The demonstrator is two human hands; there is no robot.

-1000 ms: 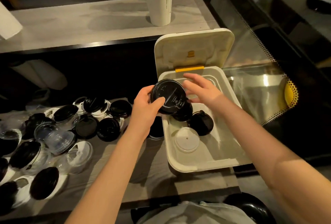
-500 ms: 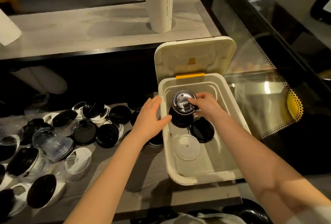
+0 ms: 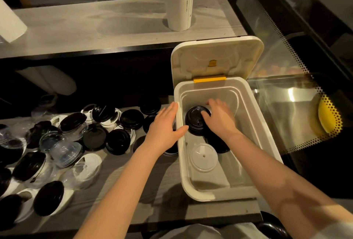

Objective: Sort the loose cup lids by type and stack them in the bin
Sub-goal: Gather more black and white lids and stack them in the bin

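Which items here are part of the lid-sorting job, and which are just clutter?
Job: bin; black lid stack under the right hand; white lid in the bin; loose lids on the counter; left hand at the bin rim.
Lying about: tall white tube on the back shelf; glass display case.

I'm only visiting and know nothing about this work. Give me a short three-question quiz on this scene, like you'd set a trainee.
1. Multiple choice: which hand is inside the bin, touching the black lid stack? A) left B) right
2. True or false: the bin's hinged cover is shut.
3. Fill in: the lone lid on the bin floor is ____.
Key: 1 B, the right hand. 2 False, the cover stands open. 3 White.
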